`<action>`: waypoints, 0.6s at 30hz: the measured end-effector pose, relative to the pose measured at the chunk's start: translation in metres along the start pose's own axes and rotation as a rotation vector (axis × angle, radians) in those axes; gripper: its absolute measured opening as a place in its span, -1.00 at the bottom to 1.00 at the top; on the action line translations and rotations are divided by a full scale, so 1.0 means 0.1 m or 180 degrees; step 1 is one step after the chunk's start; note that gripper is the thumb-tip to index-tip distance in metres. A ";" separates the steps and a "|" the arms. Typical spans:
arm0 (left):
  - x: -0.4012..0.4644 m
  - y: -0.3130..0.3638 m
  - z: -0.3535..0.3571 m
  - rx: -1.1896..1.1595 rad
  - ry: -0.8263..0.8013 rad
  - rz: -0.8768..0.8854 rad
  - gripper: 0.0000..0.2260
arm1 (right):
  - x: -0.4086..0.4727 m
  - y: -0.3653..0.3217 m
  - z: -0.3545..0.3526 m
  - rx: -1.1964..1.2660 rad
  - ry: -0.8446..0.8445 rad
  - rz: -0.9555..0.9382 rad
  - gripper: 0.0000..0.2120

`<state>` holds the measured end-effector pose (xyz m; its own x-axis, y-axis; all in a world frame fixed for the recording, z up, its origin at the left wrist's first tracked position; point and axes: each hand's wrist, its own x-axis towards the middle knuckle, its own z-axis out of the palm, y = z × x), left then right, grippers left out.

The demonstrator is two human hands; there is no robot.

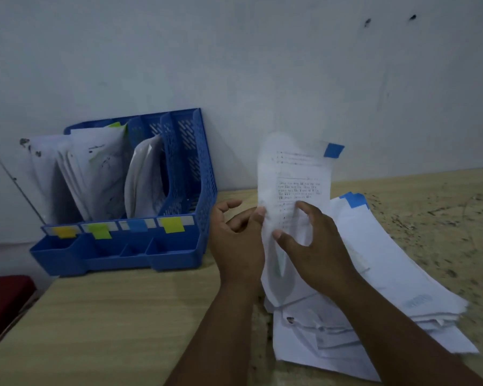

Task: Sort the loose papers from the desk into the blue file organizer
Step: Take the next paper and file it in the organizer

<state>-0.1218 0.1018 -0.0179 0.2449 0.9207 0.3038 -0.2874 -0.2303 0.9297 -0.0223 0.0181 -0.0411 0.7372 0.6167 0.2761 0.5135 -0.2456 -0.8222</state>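
Both hands hold 1 sheet (293,190) upright above the pile (374,274): left hand (240,240) pinches its edge, right hand (313,246) grips its face. Its blue tab (333,150) suggests the organizer's (123,246) blue-labelled slot (145,176), left of here, comes next.

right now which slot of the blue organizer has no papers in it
The rightmost slot of the blue file organizer, the one behind the right-hand yellow tab. Its perforated walls show bare, while the three slots to its left hold white sheets.
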 end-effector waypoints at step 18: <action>0.46 0.59 -0.40 -0.0525 0.0285 0.0046 -0.93 | 0.32 -0.51 0.14 0.0201 -0.0019 0.0169 -0.30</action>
<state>-0.1643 0.1429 0.0427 0.1583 0.9437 0.2904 -0.4401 -0.1958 0.8763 -0.0310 0.0609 0.0027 0.7599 0.6086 0.2286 0.4449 -0.2305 -0.8654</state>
